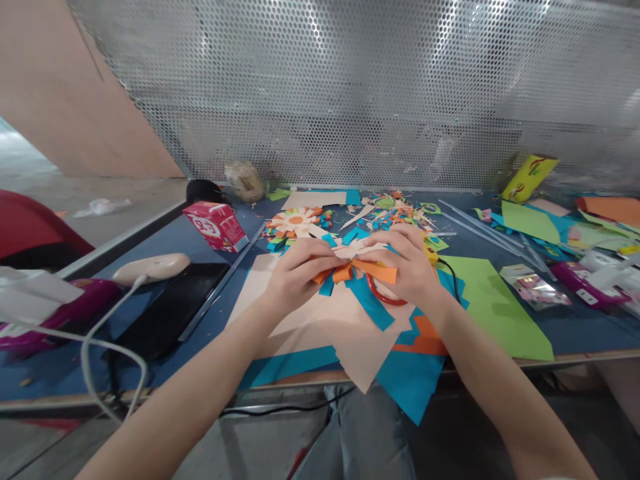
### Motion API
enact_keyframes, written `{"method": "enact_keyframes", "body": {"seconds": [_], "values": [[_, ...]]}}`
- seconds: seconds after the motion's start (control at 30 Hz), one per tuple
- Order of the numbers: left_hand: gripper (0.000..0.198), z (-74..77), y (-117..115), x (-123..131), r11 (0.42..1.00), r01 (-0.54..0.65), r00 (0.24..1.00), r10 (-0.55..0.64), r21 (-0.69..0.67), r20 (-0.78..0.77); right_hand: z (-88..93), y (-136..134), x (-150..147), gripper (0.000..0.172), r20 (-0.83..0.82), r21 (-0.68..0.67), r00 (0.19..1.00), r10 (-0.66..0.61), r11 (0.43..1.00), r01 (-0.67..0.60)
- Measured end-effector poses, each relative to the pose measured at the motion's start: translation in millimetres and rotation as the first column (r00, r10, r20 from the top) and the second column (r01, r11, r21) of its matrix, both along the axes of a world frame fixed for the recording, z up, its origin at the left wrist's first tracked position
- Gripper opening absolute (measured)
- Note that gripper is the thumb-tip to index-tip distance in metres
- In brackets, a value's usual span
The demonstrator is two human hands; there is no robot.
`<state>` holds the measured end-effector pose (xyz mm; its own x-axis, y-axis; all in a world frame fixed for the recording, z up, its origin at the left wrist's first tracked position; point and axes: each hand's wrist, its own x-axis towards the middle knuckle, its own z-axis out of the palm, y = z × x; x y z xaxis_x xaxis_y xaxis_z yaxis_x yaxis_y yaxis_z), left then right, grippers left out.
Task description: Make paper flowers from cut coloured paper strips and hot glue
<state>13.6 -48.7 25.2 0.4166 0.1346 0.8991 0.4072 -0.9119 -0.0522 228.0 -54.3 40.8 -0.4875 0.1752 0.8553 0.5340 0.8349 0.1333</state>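
Between my two hands is a paper flower [343,272] with orange, blue and pale strips. My left hand [303,270] pinches its left side, fingers closed on the orange strips. The fingers of my right hand [403,263] close on its right side, near an orange strip that sticks out. Under my right hand shows a red ring-shaped handle [383,293], partly hidden. Beneath lie pale paper sheets [295,327], with blue paper [413,383] and an orange piece [425,337] at the front edge. A finished-looking layered paper flower [295,221] rests just behind my left hand.
Green paper [500,307] lies to the right, near a small clear packet [535,287]. Paper scraps [395,210] are heaped at the back. On the left are a pink box [215,227], a black phone-like slab [170,310] and a white cable [87,360]. A perforated metal panel [350,93] stands behind.
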Motion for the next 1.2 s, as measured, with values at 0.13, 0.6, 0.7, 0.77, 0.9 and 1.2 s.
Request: {"method": "enact_keyframes", "body": {"seconds": [0.13,0.6,0.7,0.77,0.9,1.2], "values": [[0.008,-3.3,1.8,1.4,0.978,-0.028,0.997,0.044,-0.205,0.071,-1.5,2.5,-1.7,0.010,-0.039,-0.080,0.999,-0.003,0.997,0.000],[0.031,-18.8,28.8,3.4,0.438,0.554,0.656,0.293,-0.708,0.695,-4.7,41.5,27.1,0.043,-0.424,-0.541,0.831,-0.361,0.837,0.088],[0.034,-18.6,27.8,2.8,0.386,0.540,0.698,0.292,-0.748,0.654,-4.2,38.7,24.3,0.041,-0.433,-0.537,0.839,-0.329,0.842,0.053],[0.037,-16.0,24.1,4.9,0.373,0.489,0.751,0.280,-0.789,0.598,-3.5,32.6,17.9,0.039,-0.423,-0.591,0.868,-0.259,0.805,-0.048],[0.042,-9.1,15.1,10.5,0.330,0.421,0.831,0.234,-0.845,0.505,-2.3,22.3,7.6,0.035,-0.385,-0.760,0.909,-0.161,0.614,-0.213],[0.040,2.9,4.4,19.6,0.243,0.319,0.903,0.216,-0.916,0.371,-4.6,19.7,0.5,0.012,-0.249,-0.809,0.948,-0.197,0.580,-0.092]]}}
